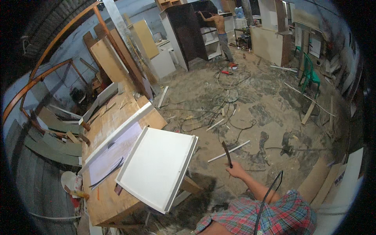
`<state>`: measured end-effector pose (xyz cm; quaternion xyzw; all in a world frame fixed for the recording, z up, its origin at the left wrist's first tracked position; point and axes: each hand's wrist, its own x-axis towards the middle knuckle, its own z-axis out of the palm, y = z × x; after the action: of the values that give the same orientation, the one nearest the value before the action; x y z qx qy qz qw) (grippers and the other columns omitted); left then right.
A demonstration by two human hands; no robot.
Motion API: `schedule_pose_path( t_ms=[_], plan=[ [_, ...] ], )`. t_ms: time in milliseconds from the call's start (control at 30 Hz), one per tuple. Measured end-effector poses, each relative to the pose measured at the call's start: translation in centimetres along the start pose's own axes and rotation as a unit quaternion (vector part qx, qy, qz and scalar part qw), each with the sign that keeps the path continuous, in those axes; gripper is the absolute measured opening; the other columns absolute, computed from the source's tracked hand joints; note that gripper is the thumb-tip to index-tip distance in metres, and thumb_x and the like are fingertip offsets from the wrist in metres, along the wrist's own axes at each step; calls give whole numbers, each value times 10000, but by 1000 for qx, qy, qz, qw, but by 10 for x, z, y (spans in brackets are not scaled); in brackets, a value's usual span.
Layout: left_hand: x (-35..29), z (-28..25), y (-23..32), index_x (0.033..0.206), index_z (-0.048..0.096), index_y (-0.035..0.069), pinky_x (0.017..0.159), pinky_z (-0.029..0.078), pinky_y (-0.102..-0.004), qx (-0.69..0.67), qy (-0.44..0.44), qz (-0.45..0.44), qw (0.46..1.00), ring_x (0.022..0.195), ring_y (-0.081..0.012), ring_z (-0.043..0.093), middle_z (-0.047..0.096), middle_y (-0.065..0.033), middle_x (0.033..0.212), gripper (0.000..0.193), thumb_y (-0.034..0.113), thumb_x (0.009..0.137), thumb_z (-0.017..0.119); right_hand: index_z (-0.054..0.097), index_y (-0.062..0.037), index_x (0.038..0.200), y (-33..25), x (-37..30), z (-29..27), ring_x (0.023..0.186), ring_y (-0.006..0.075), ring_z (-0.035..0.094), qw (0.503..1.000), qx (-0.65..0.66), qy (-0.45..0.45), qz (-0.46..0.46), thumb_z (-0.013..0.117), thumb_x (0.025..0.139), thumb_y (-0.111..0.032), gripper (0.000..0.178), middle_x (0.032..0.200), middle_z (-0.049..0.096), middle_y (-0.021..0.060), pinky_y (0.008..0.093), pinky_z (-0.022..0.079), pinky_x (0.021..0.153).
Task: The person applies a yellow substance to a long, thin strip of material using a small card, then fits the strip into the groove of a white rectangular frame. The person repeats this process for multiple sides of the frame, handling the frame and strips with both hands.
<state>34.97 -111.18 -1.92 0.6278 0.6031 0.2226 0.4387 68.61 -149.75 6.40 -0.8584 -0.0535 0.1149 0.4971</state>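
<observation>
My right hand (235,170) is stretched out over the floor, its fingers closed round a dark, slightly curved bar-like tool (226,150) that points up and away. The tool's exact kind is unclear. My left hand is out of view; only a bit of bare arm (215,228) shows below the plaid sleeve. Left of me, a white panel with raised edges (158,164), like a shallow tray, lies tilted on a wooden workbench (107,209), its near corner overhanging the edge. Pale lilac sheets (105,169) and a long white strip (117,137) lie beside it.
A dark cable (268,201) runs over my shirt. Cords (231,102) and white strips (229,151) litter the floor. Across the room a person (219,29) stands at a dark cabinet (186,35). A green chair (310,74) is at the right; boards (105,55) lean at the left.
</observation>
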Motion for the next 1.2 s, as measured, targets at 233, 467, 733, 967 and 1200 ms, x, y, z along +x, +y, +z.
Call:
schedule_pose_path(
  t_ms=[233,467,733,967,1200],
  plan=[
    [-74,51,37,1239,361,47,810,452,-411,-300,-236,-145,913,1050,-294,468,472,-174,1169,481,341,922,572,563,28,1220,-103,21,-38,876,172,670,986,107,-124,-31,601,938,-245,395,1001,679,86,320,547,752],
    [-120,79,47,1458,209,69,904,449,-415,-442,-351,-174,807,1262,-328,429,401,-197,1401,710,416,940,548,481,-10,1323,-146,60,-80,941,223,661,925,290,-232,82,606,929,-269,488,1126,648,136,338,546,757],
    [-134,130,111,1502,202,48,959,444,-414,-610,-242,-120,745,1233,-326,497,430,-218,1408,648,250,959,491,455,-43,1368,-124,105,-71,1010,246,629,919,237,-300,100,650,889,-326,589,1209,601,161,380,483,861],
    [-180,108,135,1428,355,11,872,515,-382,-616,-52,-53,784,1077,-251,621,599,-163,1223,501,183,976,486,420,-35,1387,-86,162,-46,1167,294,536,869,232,-422,115,676,873,-308,636,1274,547,174,467,348,1039],
    [-168,104,134,1419,369,71,882,501,-373,-561,91,-29,822,1079,-239,615,598,-128,1225,511,220,972,566,318,-77,1452,-94,162,-9,1237,295,492,863,267,-403,151,662,882,-323,710,1292,534,143,452,321,1053]
  ],
)
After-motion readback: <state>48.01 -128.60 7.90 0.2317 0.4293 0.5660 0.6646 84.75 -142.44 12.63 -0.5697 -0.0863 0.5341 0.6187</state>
